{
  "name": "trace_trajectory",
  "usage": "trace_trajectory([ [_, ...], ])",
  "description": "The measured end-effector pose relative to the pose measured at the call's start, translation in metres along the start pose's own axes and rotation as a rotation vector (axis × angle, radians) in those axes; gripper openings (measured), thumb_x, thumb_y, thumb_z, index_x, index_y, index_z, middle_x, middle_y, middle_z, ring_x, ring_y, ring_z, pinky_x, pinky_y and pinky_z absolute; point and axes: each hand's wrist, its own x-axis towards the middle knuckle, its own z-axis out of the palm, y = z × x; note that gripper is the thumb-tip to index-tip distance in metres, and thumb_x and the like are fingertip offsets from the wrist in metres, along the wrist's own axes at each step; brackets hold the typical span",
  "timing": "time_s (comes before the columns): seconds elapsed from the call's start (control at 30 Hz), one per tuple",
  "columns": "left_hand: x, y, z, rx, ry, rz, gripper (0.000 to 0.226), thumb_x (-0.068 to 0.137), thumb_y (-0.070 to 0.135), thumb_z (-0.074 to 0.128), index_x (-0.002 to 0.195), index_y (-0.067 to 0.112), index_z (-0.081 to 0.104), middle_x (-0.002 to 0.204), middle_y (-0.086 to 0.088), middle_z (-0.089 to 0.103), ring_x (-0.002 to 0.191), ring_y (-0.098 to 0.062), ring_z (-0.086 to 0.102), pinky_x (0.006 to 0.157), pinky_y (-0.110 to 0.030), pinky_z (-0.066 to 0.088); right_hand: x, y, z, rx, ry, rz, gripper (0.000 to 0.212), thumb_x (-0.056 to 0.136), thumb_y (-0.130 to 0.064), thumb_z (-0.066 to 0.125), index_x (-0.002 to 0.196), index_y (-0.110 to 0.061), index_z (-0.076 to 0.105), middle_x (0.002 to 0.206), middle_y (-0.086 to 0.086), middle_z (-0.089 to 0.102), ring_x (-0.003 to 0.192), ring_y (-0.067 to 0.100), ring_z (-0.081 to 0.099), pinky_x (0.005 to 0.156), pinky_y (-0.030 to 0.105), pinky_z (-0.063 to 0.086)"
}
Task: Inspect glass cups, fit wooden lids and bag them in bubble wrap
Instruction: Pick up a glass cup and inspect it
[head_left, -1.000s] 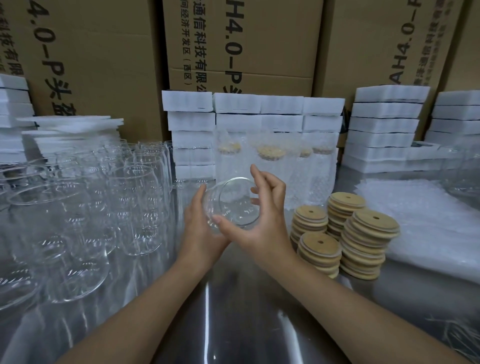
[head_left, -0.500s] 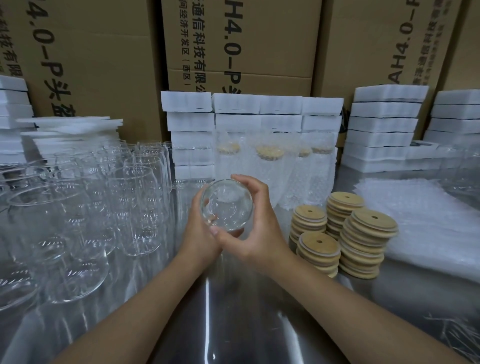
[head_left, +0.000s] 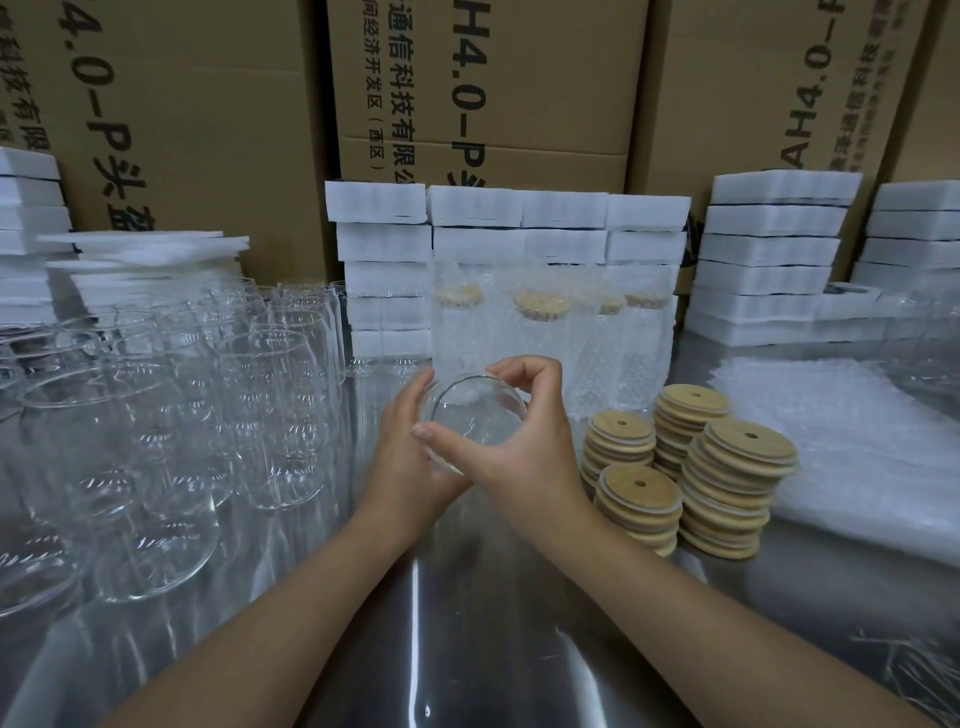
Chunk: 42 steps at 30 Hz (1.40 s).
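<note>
Gripping the glass cup (head_left: 475, 415) from both sides, the left hand (head_left: 410, 467) wraps its left wall. The right hand (head_left: 535, 462) curls its fingers over the top of the rim, thumb stretched across the lower side. A second ago those right fingers stood straighter beside the rim; now they close round it. The cup is held above the middle of the surface (head_left: 467, 649), between the bare glasses (head_left: 208, 415) along the left edge and the wooden lids (head_left: 727, 467) stacked toward the right. Lids, bubble wrap (head_left: 857, 441) and the bagged cups (head_left: 540, 332) near the back edge have not moved.
</note>
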Motion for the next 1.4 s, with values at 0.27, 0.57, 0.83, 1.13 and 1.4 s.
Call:
trace_trajectory([
  [0.27,0.005,-0.002,0.000,-0.061,0.000,0.035,0.087,0.066,0.027,0.090,0.140,0.019,0.045,0.138,-0.005,0.052,0.128,-0.019,0.052,0.104,-0.045,0.046,0.006,0.000,-0.004,0.144,0.053,0.008,0.021,0.083,-0.041,0.066,0.088,-0.031,0.047,0.090,-0.014,0.057,0.090,0.008,0.059,0.082,0.023,0.047],
  [0.57,0.004,0.000,0.001,-0.187,0.079,0.032,0.085,0.065,0.011,0.090,0.137,0.011,0.046,0.133,-0.010,0.054,0.127,-0.024,0.052,0.107,-0.047,0.042,0.005,0.001,-0.004,0.210,-0.043,0.006,0.023,0.094,-0.027,0.040,0.107,-0.026,0.059,0.100,-0.020,0.064,0.103,0.001,0.060,0.092,0.024,0.047],
  [0.83,0.001,-0.003,0.001,-0.270,0.116,-0.004,0.080,0.066,0.008,0.087,0.132,0.024,0.044,0.123,0.006,0.060,0.116,0.002,0.057,0.097,-0.022,0.049,0.000,0.001,-0.006,0.072,-0.216,-0.070,0.044,0.093,-0.018,0.036,0.135,-0.026,0.042,0.136,-0.015,0.046,0.131,-0.005,0.037,0.110,0.016,0.028],
  [1.13,-0.001,-0.005,0.001,-0.193,0.096,-0.075,0.082,0.070,0.007,0.085,0.132,0.031,0.037,0.109,0.027,0.045,0.084,0.034,0.046,0.065,0.003,0.039,-0.002,0.003,-0.007,-0.092,-0.321,-0.103,0.067,0.086,-0.033,0.058,0.144,-0.034,0.025,0.140,-0.020,0.031,0.128,-0.021,0.022,0.102,-0.001,0.018],
  [1.4,-0.007,0.018,0.000,-0.277,0.078,-0.096,0.082,0.044,0.058,0.071,0.119,0.029,0.055,0.108,0.009,0.066,0.099,-0.003,0.065,0.081,-0.019,0.050,0.001,0.002,-0.004,0.058,-0.131,-0.073,0.060,0.082,-0.054,0.049,0.136,-0.037,0.030,0.143,-0.012,0.040,0.133,-0.003,0.036,0.107,0.013,0.030],
])
